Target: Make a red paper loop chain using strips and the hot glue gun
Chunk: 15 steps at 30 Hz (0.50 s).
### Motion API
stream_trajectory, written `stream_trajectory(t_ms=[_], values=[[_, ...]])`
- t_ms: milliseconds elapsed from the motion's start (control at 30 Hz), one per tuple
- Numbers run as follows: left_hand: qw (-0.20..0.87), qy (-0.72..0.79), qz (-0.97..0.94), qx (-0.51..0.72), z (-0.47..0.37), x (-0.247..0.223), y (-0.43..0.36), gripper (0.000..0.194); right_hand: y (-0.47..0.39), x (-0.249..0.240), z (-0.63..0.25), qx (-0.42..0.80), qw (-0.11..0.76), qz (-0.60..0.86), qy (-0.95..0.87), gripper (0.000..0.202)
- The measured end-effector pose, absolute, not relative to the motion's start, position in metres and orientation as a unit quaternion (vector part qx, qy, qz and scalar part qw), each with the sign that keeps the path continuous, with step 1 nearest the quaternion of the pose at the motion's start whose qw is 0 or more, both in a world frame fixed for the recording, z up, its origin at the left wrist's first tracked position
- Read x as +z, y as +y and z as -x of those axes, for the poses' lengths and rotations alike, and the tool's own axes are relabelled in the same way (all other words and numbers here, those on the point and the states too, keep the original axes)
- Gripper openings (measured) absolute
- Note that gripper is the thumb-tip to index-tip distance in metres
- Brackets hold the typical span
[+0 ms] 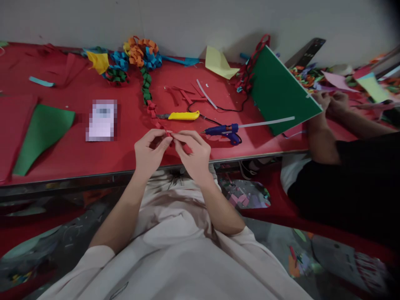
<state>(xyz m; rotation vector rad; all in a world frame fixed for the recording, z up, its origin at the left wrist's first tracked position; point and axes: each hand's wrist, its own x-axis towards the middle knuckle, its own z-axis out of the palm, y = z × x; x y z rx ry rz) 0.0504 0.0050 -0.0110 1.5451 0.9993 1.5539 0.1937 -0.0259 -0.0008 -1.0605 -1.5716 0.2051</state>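
My left hand [150, 151] and my right hand [193, 153] meet at the table's front edge, fingertips pinched together on a small red paper strip [169, 133]. From there a paper chain [146, 85] runs away from me, red links first, then green, up to a heap of orange and blue links [142, 52]. Just beyond my fingers lies a yellow utility knife [183, 116]. To the right of my right hand rests a blue hot glue gun [223, 130], with a long translucent glue stick [265, 122] out of its back. My fingers partly cover the red strip.
A pixelated pale rectangle [101, 121] and green paper [46, 135] lie to the left on the red table [115, 160]. A green board [281, 89] leans upright at right. Beyond it are a co-worker's hands [331, 102]. Red scraps [190, 95] and a loose glue stick [206, 94] lie behind the knife.
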Motion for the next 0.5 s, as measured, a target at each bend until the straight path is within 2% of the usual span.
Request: stream_trajectory(t_ms=[300, 500], values=[[0.311, 0.407, -0.593, 0.621, -0.063, -0.013, -0.006, 0.021, -0.026, -0.016, -0.187, 0.0, 0.505, 0.507, -0.698, 0.021], [0.326, 0.434, -0.557, 0.629, -0.069, -0.018, -0.008, 0.027, -0.028, -0.012, -0.185, 0.019, 0.509, 0.508, -0.694, 0.028]])
